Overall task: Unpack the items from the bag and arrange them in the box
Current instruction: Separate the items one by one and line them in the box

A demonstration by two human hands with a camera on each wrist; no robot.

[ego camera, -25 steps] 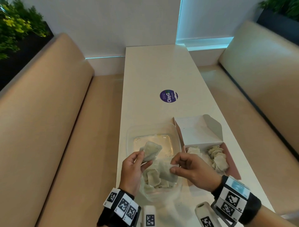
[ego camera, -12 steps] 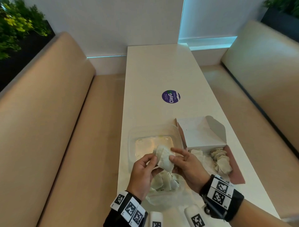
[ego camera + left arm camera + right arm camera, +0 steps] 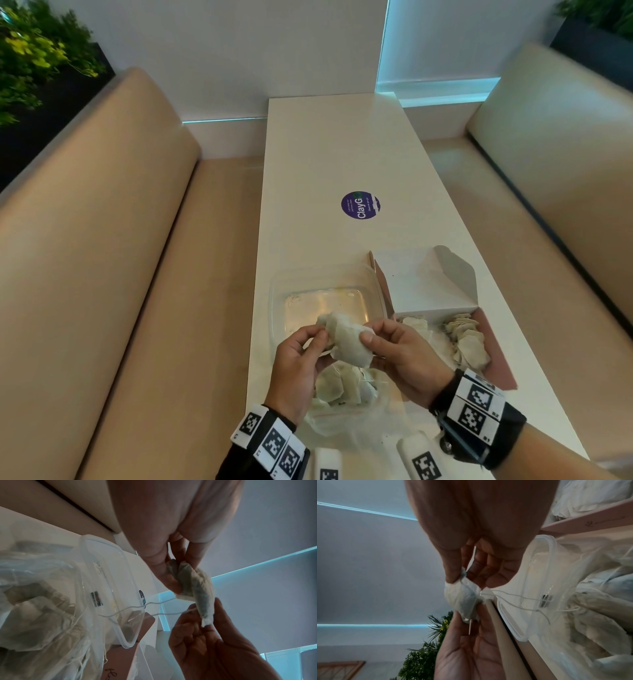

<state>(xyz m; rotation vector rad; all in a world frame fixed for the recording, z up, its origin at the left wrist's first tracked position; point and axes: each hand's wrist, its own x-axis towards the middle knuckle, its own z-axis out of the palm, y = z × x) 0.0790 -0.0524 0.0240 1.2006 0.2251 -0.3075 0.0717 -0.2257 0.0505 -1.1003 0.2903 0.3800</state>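
Note:
Two pale tea bags are pressed together in the air between my hands, above the near part of a clear plastic tub. My left hand pinches their left end, also seen in the left wrist view. My right hand pinches the right end. Two thin strings trail down from the tea bags. Below my hands lies a clear plastic bag with several more tea bags. To the right stands the pink box, lid open, with rows of tea bags inside.
The narrow white table runs away from me and carries a purple round sticker. Beige benches flank both sides. A planter with green leaves stands at the far left. Tagged wrist bands sit on both of my wrists.
A second ago each hand held its own tea bag, apart from the other. The hands have since come together, and both now hold the tea bags as one bundle.

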